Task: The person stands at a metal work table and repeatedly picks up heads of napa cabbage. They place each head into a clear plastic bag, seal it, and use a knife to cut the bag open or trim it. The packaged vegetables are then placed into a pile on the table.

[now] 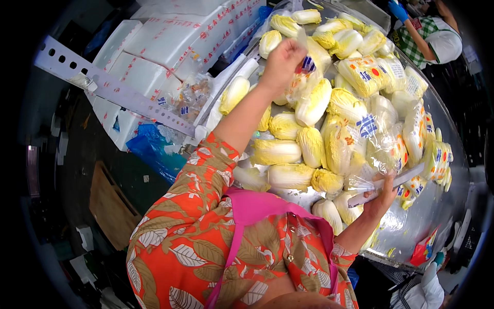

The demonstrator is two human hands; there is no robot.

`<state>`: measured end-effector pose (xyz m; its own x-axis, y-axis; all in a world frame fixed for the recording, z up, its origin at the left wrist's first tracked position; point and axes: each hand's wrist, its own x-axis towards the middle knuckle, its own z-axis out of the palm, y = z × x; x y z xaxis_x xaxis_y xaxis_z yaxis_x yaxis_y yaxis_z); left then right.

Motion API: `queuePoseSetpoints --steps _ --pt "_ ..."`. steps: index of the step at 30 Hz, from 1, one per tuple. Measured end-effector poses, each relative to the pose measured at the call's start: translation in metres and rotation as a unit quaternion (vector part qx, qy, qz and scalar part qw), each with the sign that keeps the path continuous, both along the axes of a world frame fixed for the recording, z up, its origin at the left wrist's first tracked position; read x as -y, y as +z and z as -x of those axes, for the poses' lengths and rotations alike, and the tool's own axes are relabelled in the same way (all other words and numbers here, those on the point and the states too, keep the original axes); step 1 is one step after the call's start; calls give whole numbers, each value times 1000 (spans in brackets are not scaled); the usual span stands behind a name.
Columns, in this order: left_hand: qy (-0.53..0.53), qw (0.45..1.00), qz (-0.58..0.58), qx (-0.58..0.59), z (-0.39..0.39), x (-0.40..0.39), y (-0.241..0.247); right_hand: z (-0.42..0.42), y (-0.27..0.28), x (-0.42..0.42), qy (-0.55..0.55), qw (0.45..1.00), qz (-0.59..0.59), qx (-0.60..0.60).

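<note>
My left hand (pixel 285 63) reaches over the heap with its fingers pinched on a printed clear plastic bag (pixel 305 79). Beneath that bag lies a pale yellow napa cabbage (pixel 314 102). Lower right, my right hand (pixel 380 197) grips a long flat pale strip (pixel 407 177); whether it is a blade or a bar, I cannot tell. Crumpled clear bags with blue print (pixel 376 135) lie just beyond it. Bare napa cabbages (pixel 278 151) spread across the metal table (pixel 409 228) between my hands. Bagged cabbages (pixel 364 75) are piled at the far right.
White foam boxes (pixel 166 42) with red print are stacked at the left. A perforated metal upright (pixel 115 94) crosses in front of them. Blue plastic (pixel 154 148) hangs by the table's left edge. Co-workers are at the upper right (pixel 428 38) and lower right (pixel 422 287).
</note>
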<state>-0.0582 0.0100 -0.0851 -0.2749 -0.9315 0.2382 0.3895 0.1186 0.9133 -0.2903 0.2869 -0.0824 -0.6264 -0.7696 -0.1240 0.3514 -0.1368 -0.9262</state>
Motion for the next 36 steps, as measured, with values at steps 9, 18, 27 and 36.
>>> queuePoseSetpoints --steps 9,18,27,36 --pt "-290 956 35 16 6 -84 17 -48 12 22 103 971 -149 -156" --pt "-262 936 175 156 47 -107 11 -37 20 11 88 991 -21 -94" --pt "-160 781 402 450 150 -116 44 79 -47 -24 -249 963 -88 -50" --pt "-162 613 654 413 205 -132 -4 58 -60 -5 -257 964 -2 66"
